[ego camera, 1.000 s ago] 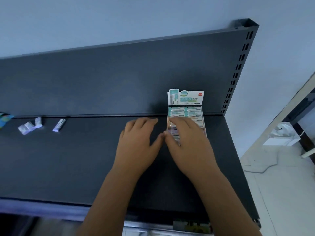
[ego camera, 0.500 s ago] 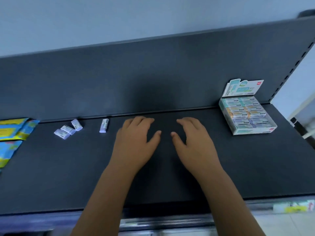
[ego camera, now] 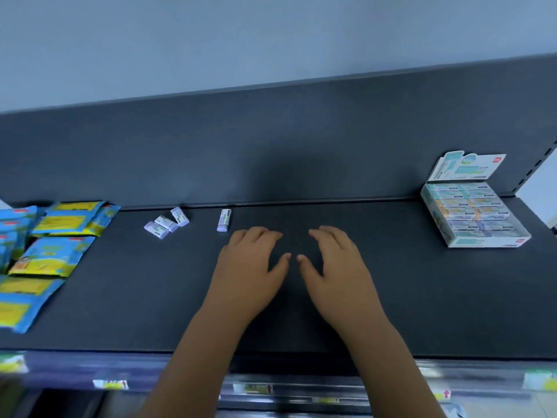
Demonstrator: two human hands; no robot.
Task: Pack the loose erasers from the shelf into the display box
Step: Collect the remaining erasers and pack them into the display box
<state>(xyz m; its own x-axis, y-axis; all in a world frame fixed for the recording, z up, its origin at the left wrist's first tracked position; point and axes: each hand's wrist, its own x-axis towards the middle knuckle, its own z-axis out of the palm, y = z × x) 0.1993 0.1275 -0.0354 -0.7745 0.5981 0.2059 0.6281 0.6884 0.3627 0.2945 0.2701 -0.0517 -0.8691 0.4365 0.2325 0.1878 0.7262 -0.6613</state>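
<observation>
Head view: both hands hover low over the middle of the dark shelf (ego camera: pixel 391 297), thumbs almost meeting. The left hand (ego camera: pixel 250 267) and the right hand (ego camera: pixel 334 267) each have a released grip, fingers spread and relaxed, holding nothing.

The nearest loose piece is the single eraser (ego camera: pixel 224 220), just up and left of the left fingertips. Its long axis runs nearly top to bottom in the frame, lilac end toward the lower edge. Further left, the three erasers (ego camera: pixel 165 223) lie bunched together, each slanting from upper left to lower right.

The display box (ego camera: pixel 473 215) sits well apart at the right edge, flap upright and rows nearly full. Where a free slot lies I cannot tell.

The step in hand looks like a reach for the single eraser. It would go best pinched across its narrow sides by the left hand, then turned to match the rows before it goes in. Blue and yellow packets (ego camera: pixel 60 224) fill the left edge.
</observation>
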